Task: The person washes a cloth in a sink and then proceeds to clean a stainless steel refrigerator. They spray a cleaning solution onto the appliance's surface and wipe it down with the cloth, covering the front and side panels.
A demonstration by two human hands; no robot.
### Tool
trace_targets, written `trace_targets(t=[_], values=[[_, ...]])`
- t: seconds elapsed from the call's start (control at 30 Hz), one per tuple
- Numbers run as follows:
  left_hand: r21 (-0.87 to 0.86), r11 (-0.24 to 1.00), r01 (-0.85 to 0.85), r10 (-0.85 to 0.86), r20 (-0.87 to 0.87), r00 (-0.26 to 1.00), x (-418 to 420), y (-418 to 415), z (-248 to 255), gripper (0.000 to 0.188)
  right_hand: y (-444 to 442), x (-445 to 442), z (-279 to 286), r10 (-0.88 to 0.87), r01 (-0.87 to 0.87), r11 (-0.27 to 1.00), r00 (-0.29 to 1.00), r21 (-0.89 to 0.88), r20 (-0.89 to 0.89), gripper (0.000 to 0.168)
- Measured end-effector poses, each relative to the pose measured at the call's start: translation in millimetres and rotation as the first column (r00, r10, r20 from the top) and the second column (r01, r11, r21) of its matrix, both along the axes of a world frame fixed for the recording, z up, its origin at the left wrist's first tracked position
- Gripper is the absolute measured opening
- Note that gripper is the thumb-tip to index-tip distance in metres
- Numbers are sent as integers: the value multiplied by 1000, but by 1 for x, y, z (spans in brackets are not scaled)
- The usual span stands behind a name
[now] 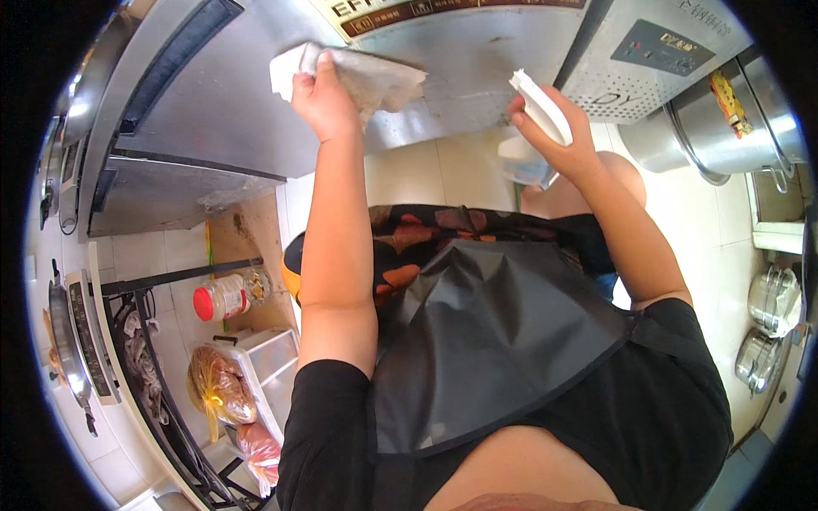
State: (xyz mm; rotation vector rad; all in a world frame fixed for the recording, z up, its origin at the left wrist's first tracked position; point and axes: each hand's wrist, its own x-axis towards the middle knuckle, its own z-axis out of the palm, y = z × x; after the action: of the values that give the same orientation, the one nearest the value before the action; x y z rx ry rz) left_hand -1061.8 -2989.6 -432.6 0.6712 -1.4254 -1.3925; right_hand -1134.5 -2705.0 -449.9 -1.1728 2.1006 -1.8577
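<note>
My left hand (327, 105) presses a crumpled white cloth or paper wipe (386, 80) against the stainless steel front (466, 76) of a kitchen appliance. Its thumb lies on top of the wipe, and the loose end hanging to the right has brownish stains. My right hand (572, 131) grips a spray bottle by its white trigger head (543, 108), with the nozzle facing the steel. Below that hand the clear bottle body (527, 163) shows blurred, with bluish liquid inside. Part of the bottle's neck is hidden behind my fingers.
A perforated steel unit (639, 70) with a control panel adjoins on the right, beside a large steel stockpot (690, 121). Leftward, a rack holds a red-lidded plastic jar (220, 297) and tied food bags (220, 386). Steel pots (773, 300) stand at the far right.
</note>
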Motion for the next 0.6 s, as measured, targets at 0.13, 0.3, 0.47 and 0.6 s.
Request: trace_targets(t=[0.13, 0.3, 0.47, 0.6], values=[[361, 930, 71, 42, -296, 954, 12, -4, -65, 23, 2, -1, -1, 18, -18, 1000, 999, -21, -34, 16], [627, 741, 241, 102, -459, 882, 13, -10, -108, 34, 5, -2, -1, 34, -33, 999, 999, 42, -17, 17], [398, 723, 565, -143, -714, 686, 11, 5, -112, 51, 7, 1, 3, 46, -48, 994, 999, 95, 19, 18], [589, 550, 592, 36, -725, 687, -8, 20, -78, 61, 6, 1, 5, 38, -39, 992, 999, 120, 19, 18]])
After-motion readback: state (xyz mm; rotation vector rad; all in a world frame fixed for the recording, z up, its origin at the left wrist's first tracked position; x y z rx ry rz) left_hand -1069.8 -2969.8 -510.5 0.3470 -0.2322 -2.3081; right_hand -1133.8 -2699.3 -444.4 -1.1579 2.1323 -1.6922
